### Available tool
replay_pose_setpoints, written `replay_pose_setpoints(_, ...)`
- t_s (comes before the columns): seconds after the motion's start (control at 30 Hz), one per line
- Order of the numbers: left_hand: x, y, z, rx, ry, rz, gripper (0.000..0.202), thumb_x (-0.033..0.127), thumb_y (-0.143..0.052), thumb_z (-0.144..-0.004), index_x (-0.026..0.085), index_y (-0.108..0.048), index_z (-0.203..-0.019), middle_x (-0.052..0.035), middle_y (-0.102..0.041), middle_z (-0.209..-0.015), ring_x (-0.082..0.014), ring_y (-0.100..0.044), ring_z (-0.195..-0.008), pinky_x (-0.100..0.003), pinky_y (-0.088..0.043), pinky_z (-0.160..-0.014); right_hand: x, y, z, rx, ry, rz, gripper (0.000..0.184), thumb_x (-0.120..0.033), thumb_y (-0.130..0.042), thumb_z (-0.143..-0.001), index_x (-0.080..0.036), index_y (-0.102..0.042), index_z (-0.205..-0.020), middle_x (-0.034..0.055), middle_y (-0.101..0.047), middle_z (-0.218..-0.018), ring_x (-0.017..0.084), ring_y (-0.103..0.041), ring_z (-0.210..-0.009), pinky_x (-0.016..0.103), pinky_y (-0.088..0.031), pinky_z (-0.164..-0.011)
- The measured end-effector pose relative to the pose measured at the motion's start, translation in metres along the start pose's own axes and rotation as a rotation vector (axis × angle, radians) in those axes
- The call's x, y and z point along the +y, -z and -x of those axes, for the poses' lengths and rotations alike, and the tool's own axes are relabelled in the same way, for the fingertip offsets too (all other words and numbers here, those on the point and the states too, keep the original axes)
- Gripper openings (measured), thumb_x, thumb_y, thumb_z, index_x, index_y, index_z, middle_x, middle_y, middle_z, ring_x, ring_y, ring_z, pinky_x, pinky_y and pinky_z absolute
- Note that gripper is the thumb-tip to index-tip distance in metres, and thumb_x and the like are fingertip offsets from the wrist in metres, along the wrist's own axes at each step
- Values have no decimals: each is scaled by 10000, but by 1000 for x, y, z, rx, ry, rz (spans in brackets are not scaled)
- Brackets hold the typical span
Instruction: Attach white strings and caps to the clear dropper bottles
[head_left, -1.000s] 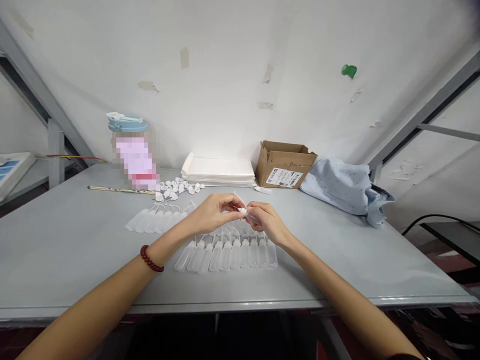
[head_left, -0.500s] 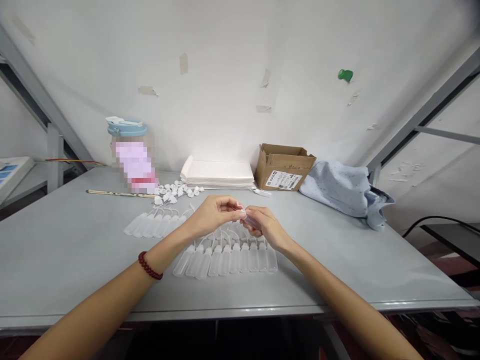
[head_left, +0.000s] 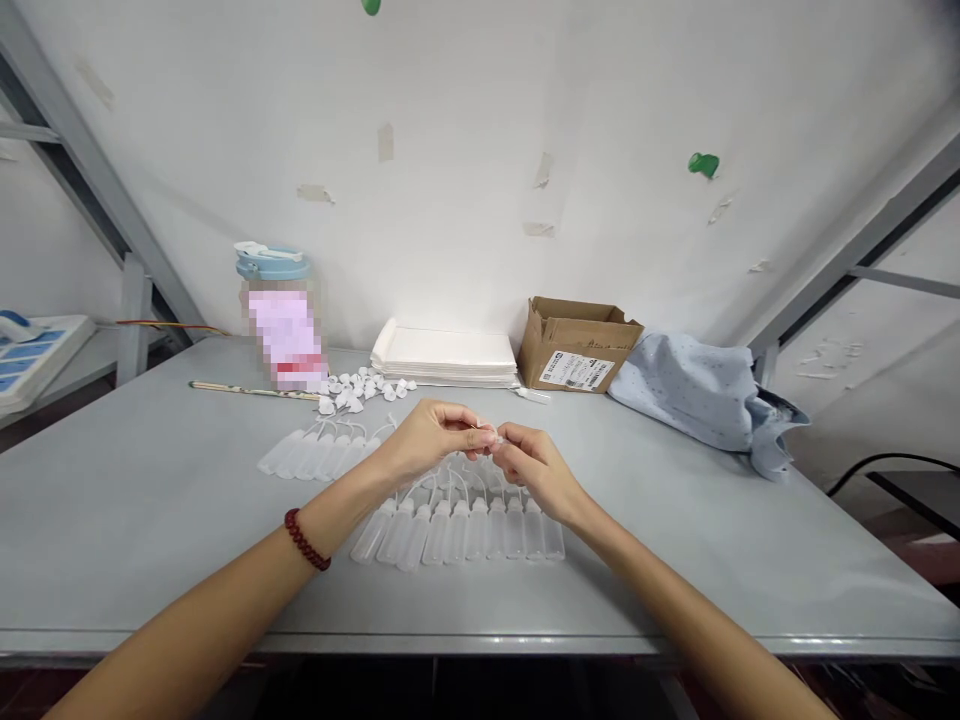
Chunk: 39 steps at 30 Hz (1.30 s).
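Observation:
My left hand [head_left: 431,440] and my right hand [head_left: 534,468] meet above the grey table [head_left: 150,520], fingers pinched together on one small clear plastic bottle [head_left: 496,441] between them. My left fingertips pinch at its capped end, while my right hand wraps the body. Just below my hands lies a row of several clear bottles [head_left: 457,528] with thin tethered caps. A second, shorter row of bottles [head_left: 319,452] lies to the left. A heap of small white caps [head_left: 360,387] sits behind that row.
At the back stand a blue-lidded jug [head_left: 279,315], a stack of white sheets [head_left: 446,352] and an open cardboard box [head_left: 576,345]. A pale blue cloth [head_left: 697,395] lies at the right, a thin stick [head_left: 251,391] at the left. A single bottle [head_left: 532,396] lies by the box.
The camera tilted a little, shifting the scene down and right. My hands stay joined on the small bottle, with the fingers drawn closer together.

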<state>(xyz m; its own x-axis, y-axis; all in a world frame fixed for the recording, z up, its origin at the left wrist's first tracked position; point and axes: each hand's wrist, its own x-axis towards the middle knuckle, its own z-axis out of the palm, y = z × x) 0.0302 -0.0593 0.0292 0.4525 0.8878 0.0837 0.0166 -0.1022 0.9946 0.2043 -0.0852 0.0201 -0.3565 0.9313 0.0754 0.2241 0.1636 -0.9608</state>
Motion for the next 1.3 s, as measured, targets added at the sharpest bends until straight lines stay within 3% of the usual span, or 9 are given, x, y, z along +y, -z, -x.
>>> replay_pose_setpoints(0.23,14,8,5,-38,-84,-209,193,346,-693,-757,165,-738,-808,-34,-684,-750,-129,-587,-668,-249,-467,-628,-6,-3,4,10,96,211,347,-440,-466,-897,-157,-666,-891,-51,-356,-570,83,-285,-512,226,-226,-480)
replay_pose_setpoints(0.33,20,8,7,-25,-100,-272,178,336,-687,-763,179,-730,-836,-29,-689,-804,-136,-599,-718,-242,-469,-643,-7,-4,4,31,158,272,351,-429,-446,-916,-160,-671,-912,-45,-394,-574,87,-329,-527,222,-262,-506)
replay_pose_setpoints(0.43,22,6,8,-18,-98,-278,166,324,-659,-788,168,-711,-810,-11,-670,-729,-118,-582,-674,-238,-470,-646,-7,-5,5,31,205,318,334,-403,-435,-929,-166,-669,-903,-46,-424,-581,83,-339,-524,218,-278,-522)
replay_pose_setpoints(0.8,19,13,6,-132,121,-210,261,392,-670,-768,131,-680,-763,-23,-646,-637,-134,-616,-592,-257,-512,-590,1,-4,1,88,353,632,241,-288,-404,-901,-148,-555,-777,-7,-480,-635,101,-393,-541,230,-291,-529)
replay_pose_setpoints(0.97,20,9,10,-145,-19,-311,250,390,-620,-818,147,-675,-792,-5,-635,-652,-116,-585,-602,-232,-477,-578,-7,-7,3,97,289,527,168,-253,-453,-827,-179,-468,-677,-58,-377,-531,79,-326,-468,216,-257,-475)
replay_pose_setpoints(1.13,25,10,13,-131,-288,-491,177,332,-593,-848,174,-673,-843,-8,-672,-832,-123,-592,-770,-241,-466,-735,-16,-5,4,-9,143,317,209,-274,-459,-824,-192,-414,-637,-72,-296,-533,68,-283,-479,193,-233,-446)
replay_pose_setpoints(1.3,29,14,12,-166,-140,-561,260,420,-566,-853,182,-671,-862,3,-657,-788,-110,-540,-670,-216,-413,-597,-9,-4,4,40,277,516,189,-255,-430,-830,-199,-372,-659,-74,-313,-526,69,-279,-469,211,-219,-472)
